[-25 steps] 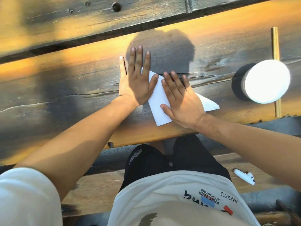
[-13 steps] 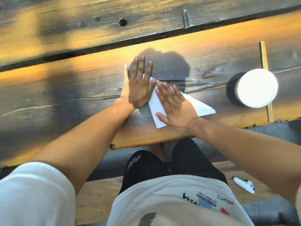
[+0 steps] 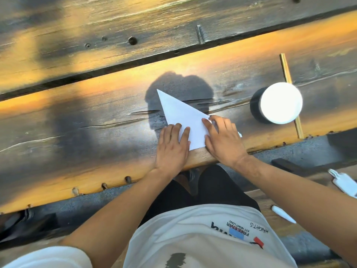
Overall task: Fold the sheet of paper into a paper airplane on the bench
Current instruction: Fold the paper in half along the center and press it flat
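You're pressing the folded paper (image 3: pixel 182 117) flat on the counter (image 3: pixel 96 120), near its front edge, point aiming at the far edge. Your left hand (image 3: pixel 172 147) is lying flat, fingers straight on the paper's near-left corner. Your right hand (image 3: pixel 222 140) is pressing its right side, fingers slightly bent. A white-topped black cylinder (image 3: pixel 278 103) is sitting off to the right.

White short-sleeved T-shirt (image 3: pixel 193 238) with printed lettering, black shorts (image 3: pixel 212 188), bare forearms.
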Tool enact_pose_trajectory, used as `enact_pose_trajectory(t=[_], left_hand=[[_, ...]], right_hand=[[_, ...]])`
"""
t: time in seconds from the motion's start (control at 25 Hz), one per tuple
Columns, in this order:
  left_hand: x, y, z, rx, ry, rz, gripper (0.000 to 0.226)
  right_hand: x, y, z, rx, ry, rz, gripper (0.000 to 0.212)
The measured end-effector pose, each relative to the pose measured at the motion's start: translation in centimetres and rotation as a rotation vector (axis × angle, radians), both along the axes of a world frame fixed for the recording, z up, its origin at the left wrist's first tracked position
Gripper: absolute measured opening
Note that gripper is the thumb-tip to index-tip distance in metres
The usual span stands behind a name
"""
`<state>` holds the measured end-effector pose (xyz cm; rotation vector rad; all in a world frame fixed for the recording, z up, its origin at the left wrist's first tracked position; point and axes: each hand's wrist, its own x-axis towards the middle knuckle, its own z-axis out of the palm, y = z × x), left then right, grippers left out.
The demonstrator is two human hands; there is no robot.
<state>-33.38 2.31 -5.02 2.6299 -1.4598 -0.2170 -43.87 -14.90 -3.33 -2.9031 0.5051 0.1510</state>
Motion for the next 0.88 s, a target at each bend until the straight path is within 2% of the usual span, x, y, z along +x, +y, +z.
enact_pose_trajectory(t=[0.24, 0.4, 0.56, 0.76, 0.88], left_hand=[[2.5, -1.6, 0.6, -0.020, -0.070, -0.052, 0.057], [3.3, -3.3, 1.3, 0.046, -0.051, -0.101, 0.060], [1.9, -5.2, 2.3, 0.135, 0.038, -0.054, 0.061], [-0.3, -5.6, 2.3, 0.202, 0.056, -0.009, 0.061], [-0.3, -5.1, 2.5, 0.138, 0.041, -0.009, 0.051]], right_hand=[[0.2, 1.5, 0.4, 0.099, 0.019, -0.234, 0.059], [0.3, 2.5, 0.6, 0.192, 0.010, -0.376, 0.061], [0.2, 2.7, 0.5, 0.261, 0.006, -0.480, 0.062], [0.2, 2.4, 0.9, 0.334, 0.027, -0.546, 0.062], [-0.4, 1.9, 1.8, 0.279, -0.006, -0.468, 0.052]])
